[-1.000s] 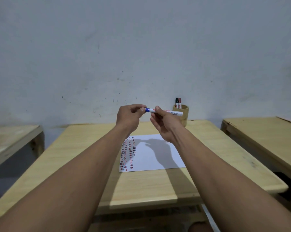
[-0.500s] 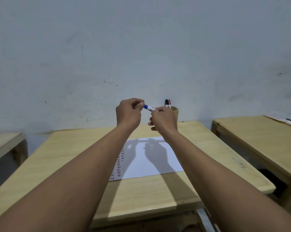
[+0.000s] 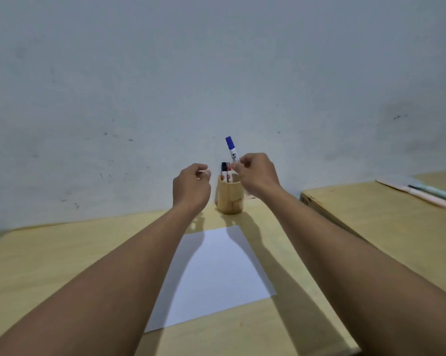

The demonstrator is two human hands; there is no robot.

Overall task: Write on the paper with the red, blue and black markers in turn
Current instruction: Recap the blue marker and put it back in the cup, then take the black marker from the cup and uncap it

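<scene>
On our table [image 3: 62,253] the paper [image 3: 216,273] lies near, its visible part blank. At the far edge the wooden holder [image 3: 229,196] holds the black marker [image 3: 224,167] and the red marker [image 3: 228,168]. Our right hand [image 3: 258,176] pinches the capped blue marker [image 3: 231,149] above it, and our left hand [image 3: 191,186] is loose and empty. Black's turn probably remains.

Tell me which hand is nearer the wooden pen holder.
Right. The right hand, pinching the blue marker, is just above the right rim of the wooden pen holder. The left hand hangs to its left, apart from it, holding nothing.
</scene>
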